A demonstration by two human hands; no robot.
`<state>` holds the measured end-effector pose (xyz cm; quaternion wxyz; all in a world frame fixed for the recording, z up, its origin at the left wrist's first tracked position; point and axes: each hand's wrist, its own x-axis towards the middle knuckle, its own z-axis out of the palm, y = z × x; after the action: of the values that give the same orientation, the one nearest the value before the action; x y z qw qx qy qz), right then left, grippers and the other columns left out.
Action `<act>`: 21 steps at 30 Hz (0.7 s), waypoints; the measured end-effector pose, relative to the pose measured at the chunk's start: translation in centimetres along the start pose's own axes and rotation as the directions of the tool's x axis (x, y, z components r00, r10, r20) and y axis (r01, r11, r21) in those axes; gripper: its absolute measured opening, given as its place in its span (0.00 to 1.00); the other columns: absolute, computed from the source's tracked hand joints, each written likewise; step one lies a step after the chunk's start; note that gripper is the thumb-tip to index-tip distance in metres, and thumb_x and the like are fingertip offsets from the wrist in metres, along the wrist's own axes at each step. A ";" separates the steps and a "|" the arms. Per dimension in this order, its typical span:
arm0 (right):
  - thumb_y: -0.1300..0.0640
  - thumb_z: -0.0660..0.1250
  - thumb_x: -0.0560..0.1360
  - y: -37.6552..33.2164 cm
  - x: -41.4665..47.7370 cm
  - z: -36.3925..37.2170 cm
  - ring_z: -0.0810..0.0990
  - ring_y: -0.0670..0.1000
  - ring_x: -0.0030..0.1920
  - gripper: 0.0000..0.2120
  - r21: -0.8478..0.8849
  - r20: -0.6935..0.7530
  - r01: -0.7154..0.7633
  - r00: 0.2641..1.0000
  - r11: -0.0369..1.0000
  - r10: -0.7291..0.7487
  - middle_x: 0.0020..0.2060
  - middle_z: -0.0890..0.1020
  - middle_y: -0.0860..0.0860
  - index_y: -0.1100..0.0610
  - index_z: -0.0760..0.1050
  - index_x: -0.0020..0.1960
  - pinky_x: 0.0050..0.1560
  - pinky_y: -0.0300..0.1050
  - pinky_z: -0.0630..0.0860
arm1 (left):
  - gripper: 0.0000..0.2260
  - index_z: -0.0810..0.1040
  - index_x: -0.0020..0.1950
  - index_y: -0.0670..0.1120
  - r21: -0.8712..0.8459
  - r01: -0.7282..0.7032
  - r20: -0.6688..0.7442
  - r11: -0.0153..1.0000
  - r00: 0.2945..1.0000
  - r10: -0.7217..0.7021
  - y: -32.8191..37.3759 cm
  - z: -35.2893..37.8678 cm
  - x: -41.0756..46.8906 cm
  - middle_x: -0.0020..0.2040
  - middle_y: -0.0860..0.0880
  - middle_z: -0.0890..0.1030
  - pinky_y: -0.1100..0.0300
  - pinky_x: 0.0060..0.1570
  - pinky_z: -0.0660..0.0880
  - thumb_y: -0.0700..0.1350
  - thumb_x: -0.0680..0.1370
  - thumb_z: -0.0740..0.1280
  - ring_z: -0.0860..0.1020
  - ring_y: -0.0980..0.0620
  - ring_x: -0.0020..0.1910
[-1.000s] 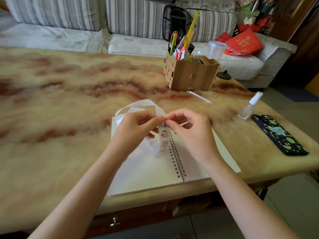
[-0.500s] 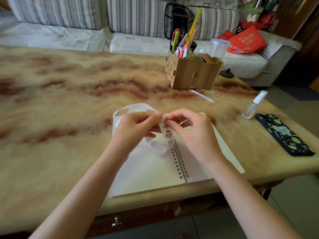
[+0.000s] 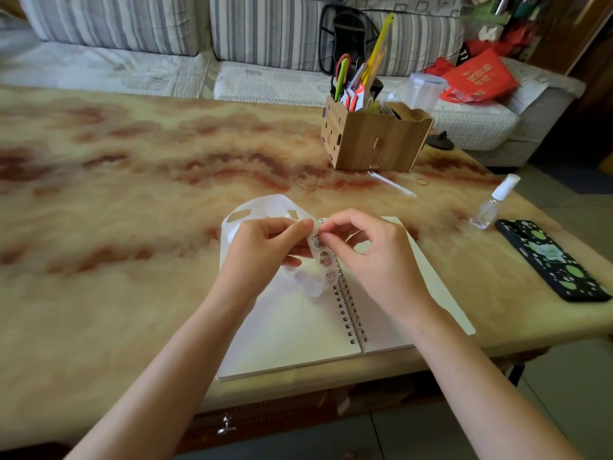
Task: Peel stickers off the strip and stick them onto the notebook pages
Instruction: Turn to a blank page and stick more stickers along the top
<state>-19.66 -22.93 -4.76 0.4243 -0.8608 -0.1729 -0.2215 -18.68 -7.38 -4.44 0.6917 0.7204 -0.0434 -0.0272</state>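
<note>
One open spiral notebook (image 3: 292,333) lies at the near edge of the table (image 3: 132,210), its wire spine running from about 11 o'clock down to 5 o'clock. Two hands meet just above its far end. The left hand (image 3: 262,250) pinches the single sticker strip (image 3: 323,267) between thumb and curled fingers; the right hand (image 3: 374,257) nips the strip with thumb and forefinger tip at the topmost sticker, its other fingers loosely curled. Below the fingertips the strip hangs over the spine, long axis 12 to 6 o'clock, with three cartoon stickers in a row facing up, while bare backing loops away toward 11 o'clock. Farther off at 2 o'clock sit one phone (image 3: 550,260) and one spray bottle (image 3: 494,204); at 1 o'clock stands one wooden box (image 3: 374,144) of pens, and beyond it a striped sofa (image 3: 265,31).
</note>
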 end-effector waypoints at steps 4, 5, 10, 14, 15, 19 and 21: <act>0.64 0.72 0.71 -0.2 0.0 0.1 0.80 0.44 0.38 0.03 0.026 0.000 -0.055 0.999 0.998 0.055 0.38 0.84 0.47 0.57 0.82 0.44 0.40 0.35 0.76 | 0.08 0.83 0.41 0.45 0.026 -0.010 -0.001 1.000 1.000 0.010 0.0 0.0 -0.1 0.35 0.51 0.85 0.63 0.39 0.78 0.43 0.78 0.66 0.84 0.57 0.37; 0.63 0.72 0.72 -0.2 0.0 0.0 0.80 0.44 0.38 0.03 0.031 0.003 -0.069 0.998 0.997 0.069 0.37 0.84 0.47 0.57 0.82 0.44 0.40 0.35 0.76 | 0.08 0.83 0.41 0.45 0.032 -0.014 0.000 0.999 1.000 0.014 -0.1 0.0 -0.1 0.35 0.50 0.85 0.62 0.40 0.78 0.43 0.78 0.66 0.84 0.56 0.38; 0.62 0.73 0.72 -0.3 0.1 -0.1 0.80 0.43 0.38 0.03 0.081 0.044 -0.157 0.987 0.984 0.154 0.37 0.84 0.46 0.56 0.82 0.44 0.41 0.36 0.77 | 0.08 0.84 0.42 0.44 0.048 -0.027 -0.002 0.998 1.000 0.027 -0.2 -0.1 -0.1 0.36 0.49 0.86 0.62 0.40 0.78 0.43 0.78 0.66 0.84 0.56 0.38; 0.62 0.73 0.71 -0.2 0.3 -0.3 0.81 0.47 0.39 0.02 0.158 0.117 -0.250 0.965 0.955 0.233 0.37 0.84 0.48 0.56 0.81 0.43 0.44 0.39 0.78 | 0.08 0.83 0.40 0.47 0.063 -0.031 -0.009 0.998 0.999 0.032 -0.2 -0.1 -0.1 0.34 0.51 0.85 0.67 0.37 0.78 0.43 0.77 0.67 0.83 0.58 0.35; 0.61 0.73 0.72 -0.2 0.3 -0.3 0.82 0.49 0.40 0.02 0.168 0.130 -0.262 0.961 0.950 0.242 0.37 0.84 0.48 0.56 0.81 0.43 0.45 0.40 0.78 | 0.08 0.83 0.40 0.47 0.065 -0.032 -0.007 0.997 0.999 0.033 -0.3 -0.1 -0.1 0.34 0.52 0.85 0.68 0.36 0.78 0.43 0.77 0.67 0.83 0.58 0.35; 0.60 0.72 0.73 -0.1 0.2 -0.2 0.81 0.46 0.40 0.02 0.148 0.153 -0.277 0.955 0.949 0.255 0.37 0.83 0.47 0.55 0.80 0.43 0.43 0.36 0.76 | 0.08 0.83 0.39 0.49 0.075 -0.036 0.001 0.997 0.999 0.036 -0.2 -0.1 -0.1 0.32 0.53 0.84 0.67 0.37 0.78 0.43 0.77 0.67 0.82 0.60 0.34; 0.59 0.70 0.74 -0.2 0.2 -0.1 0.79 0.43 0.39 0.02 0.102 0.160 -0.267 0.955 0.958 0.249 0.37 0.82 0.46 0.54 0.79 0.43 0.42 0.32 0.74 | 0.08 0.83 0.39 0.48 0.075 -0.026 0.003 0.997 1.000 0.026 -0.3 -0.1 -0.1 0.33 0.53 0.85 0.65 0.38 0.77 0.43 0.77 0.67 0.82 0.60 0.34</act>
<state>-19.61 -22.86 -4.47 0.4878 -0.8622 -0.1026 -0.0897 -18.71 -7.23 -4.69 0.6643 0.7452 -0.0546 -0.0172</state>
